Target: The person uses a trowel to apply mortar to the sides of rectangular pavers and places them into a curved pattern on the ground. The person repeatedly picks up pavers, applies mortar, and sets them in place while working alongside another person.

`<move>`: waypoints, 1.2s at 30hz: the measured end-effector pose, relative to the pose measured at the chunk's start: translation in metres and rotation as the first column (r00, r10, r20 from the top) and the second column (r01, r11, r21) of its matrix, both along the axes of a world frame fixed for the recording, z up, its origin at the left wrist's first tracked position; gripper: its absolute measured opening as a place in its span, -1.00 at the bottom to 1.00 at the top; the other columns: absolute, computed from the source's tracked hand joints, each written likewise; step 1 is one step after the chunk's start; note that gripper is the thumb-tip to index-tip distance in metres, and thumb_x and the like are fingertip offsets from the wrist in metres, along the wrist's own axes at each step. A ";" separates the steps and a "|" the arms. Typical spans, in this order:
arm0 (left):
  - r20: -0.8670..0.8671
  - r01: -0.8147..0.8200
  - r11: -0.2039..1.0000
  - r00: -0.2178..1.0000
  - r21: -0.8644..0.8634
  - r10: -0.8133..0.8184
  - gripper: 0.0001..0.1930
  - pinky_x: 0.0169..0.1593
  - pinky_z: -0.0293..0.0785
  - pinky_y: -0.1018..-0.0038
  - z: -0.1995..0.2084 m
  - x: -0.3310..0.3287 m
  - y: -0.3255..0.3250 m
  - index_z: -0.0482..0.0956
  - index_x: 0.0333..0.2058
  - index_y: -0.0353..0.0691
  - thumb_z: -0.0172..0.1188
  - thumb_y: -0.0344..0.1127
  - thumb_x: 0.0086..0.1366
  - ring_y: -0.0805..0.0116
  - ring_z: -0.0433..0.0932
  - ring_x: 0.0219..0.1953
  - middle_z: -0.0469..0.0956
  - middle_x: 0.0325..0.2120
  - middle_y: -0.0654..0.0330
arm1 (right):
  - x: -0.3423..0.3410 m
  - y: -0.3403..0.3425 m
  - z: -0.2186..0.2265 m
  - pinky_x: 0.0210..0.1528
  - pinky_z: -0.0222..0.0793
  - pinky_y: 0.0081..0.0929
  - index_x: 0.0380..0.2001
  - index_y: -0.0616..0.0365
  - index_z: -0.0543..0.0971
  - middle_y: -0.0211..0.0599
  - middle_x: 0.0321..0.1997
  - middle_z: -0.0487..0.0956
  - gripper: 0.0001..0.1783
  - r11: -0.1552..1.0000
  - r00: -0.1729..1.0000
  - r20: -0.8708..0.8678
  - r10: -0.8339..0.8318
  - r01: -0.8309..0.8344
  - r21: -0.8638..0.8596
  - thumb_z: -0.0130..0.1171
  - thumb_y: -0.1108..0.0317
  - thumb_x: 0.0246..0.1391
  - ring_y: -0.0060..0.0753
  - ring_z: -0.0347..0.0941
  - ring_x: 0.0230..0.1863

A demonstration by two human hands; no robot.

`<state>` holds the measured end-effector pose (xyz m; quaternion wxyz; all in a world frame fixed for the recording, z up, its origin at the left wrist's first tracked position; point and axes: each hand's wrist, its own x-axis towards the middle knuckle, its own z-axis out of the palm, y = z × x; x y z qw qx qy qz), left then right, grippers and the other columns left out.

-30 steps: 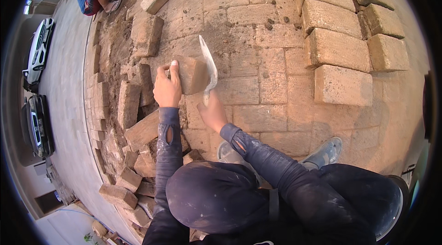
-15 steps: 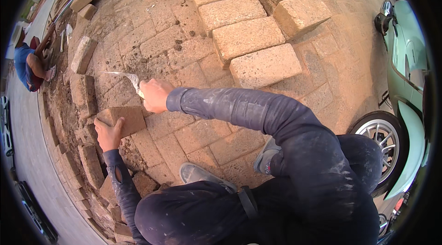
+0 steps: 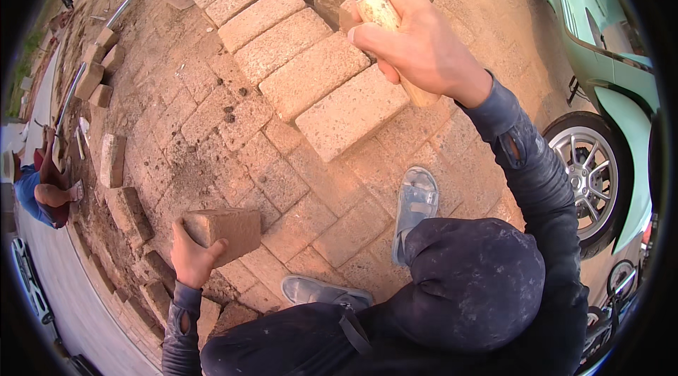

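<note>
I clasp a brick (image 3: pixel 239 232) in the left hand (image 3: pixel 192 257), a trowel (image 3: pixel 378 10) in the right hand (image 3: pixel 434 47), blocks (image 3: pixel 314 68) to its left

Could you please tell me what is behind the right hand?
Concrete blocks and block paving show around the right hand, which grips a wooden-handled trowel; whatever they cover cannot be seen.

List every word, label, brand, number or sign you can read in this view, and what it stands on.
No readable text in this view.
Paving block in the left hand: no lettering visible.
Trowel in the right hand: none visible.
Alloy wheel: any hub marking is too small to read.
Parked car, far left: any lettering is too small and blurred.
</note>
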<state>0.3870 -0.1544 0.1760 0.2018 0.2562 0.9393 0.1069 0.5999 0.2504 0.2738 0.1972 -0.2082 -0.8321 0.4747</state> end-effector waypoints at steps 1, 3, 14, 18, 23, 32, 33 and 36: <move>0.026 0.068 0.997 0.997 0.047 -0.069 -0.04 0.04 0.49 0.15 0.000 0.014 0.018 0.21 0.16 -0.44 0.54 -0.11 -0.15 -0.16 0.59 -0.04 0.56 -0.14 -0.28 | 0.022 0.004 -0.009 -0.61 0.33 -0.49 -0.26 0.25 0.47 -0.34 -0.59 0.46 -0.76 0.995 0.997 -0.006 -0.079 0.078 -0.063 0.17 0.29 0.12 -0.54 0.41 -0.69; 0.248 0.085 0.990 0.962 0.116 -0.111 -0.08 0.05 0.49 0.20 0.006 0.042 0.059 0.20 0.13 -0.48 0.53 -0.10 -0.08 -0.10 0.58 -0.04 0.53 -0.08 -0.28 | 0.060 0.012 -0.026 -0.65 0.28 -0.53 -0.26 0.24 0.47 -0.39 -0.63 0.43 -0.78 0.967 0.980 0.019 -0.200 0.201 -0.159 0.17 0.30 0.13 -0.61 0.37 -0.72; 0.806 -0.075 0.974 0.577 0.215 -0.134 0.09 0.17 0.42 0.27 -0.137 0.161 0.117 -0.03 0.35 -0.61 0.39 0.12 0.22 0.10 0.47 0.12 0.39 0.12 -0.23 | 0.159 0.001 -0.078 -0.62 0.24 -0.63 -0.28 0.18 0.44 -0.44 -0.58 0.44 -0.78 0.740 0.770 0.061 -0.635 0.629 -0.237 0.27 0.35 0.13 -0.65 0.35 -0.69; 0.984 -0.155 0.987 0.163 -0.041 0.066 -0.06 0.16 0.43 0.32 -0.150 0.183 0.130 0.15 0.31 -0.57 0.34 0.10 0.28 0.14 0.45 0.14 0.41 0.12 -0.18 | 0.200 -0.027 -0.172 -0.39 0.38 -0.53 -0.29 0.19 0.43 -0.42 -0.46 0.49 -0.70 0.607 0.609 0.146 -0.780 0.793 -0.063 0.35 0.29 0.13 -0.54 0.49 -0.45; 0.993 -0.391 0.914 -0.088 -0.109 0.081 -0.29 -0.14 0.46 0.54 -0.159 0.252 0.163 0.53 0.00 -0.52 0.32 0.15 0.28 0.40 0.54 -0.30 0.62 -0.27 0.11 | 0.211 -0.043 -0.271 -0.06 0.39 -0.46 -0.32 0.18 0.45 -0.33 -0.28 0.59 -0.71 0.553 0.564 0.123 -0.817 0.826 -0.114 0.35 0.26 0.15 -0.47 0.52 -0.15; 0.838 -0.468 0.801 0.541 0.372 -0.073 -0.62 -0.15 0.52 0.36 -0.182 0.276 0.175 0.63 -0.21 -0.46 0.34 -0.16 0.27 0.18 0.67 -0.26 0.69 -0.32 -0.06 | 0.225 -0.048 -0.283 -0.25 0.29 -0.54 -0.33 0.11 0.47 -0.51 -0.41 0.45 -0.73 0.469 0.553 0.294 -0.779 0.826 -0.312 0.38 0.26 0.12 -0.64 0.34 -0.35; 0.764 -0.398 0.814 0.640 0.422 -0.083 -0.63 -0.19 0.52 0.31 -0.185 0.269 0.175 0.64 -0.26 -0.42 0.36 -0.14 0.24 0.10 0.67 -0.31 0.69 -0.33 -0.10 | 0.226 -0.050 -0.281 -0.28 0.27 -0.55 -0.33 0.11 0.47 -0.54 -0.43 0.43 -0.73 0.461 0.566 0.286 -0.774 0.812 -0.359 0.38 0.26 0.12 -0.66 0.31 -0.37; 0.675 -0.289 0.852 0.732 0.437 -0.098 -0.69 -0.19 0.51 0.27 -0.197 0.252 0.175 0.64 -0.28 -0.38 0.37 -0.21 0.20 -0.04 0.65 -0.31 0.65 -0.36 -0.15 | 0.201 -0.046 -0.261 -0.32 0.24 -0.57 -0.33 0.10 0.47 -0.57 -0.44 0.40 -0.72 0.496 0.613 0.315 -0.725 0.781 -0.379 0.39 0.26 0.11 -0.68 0.27 -0.40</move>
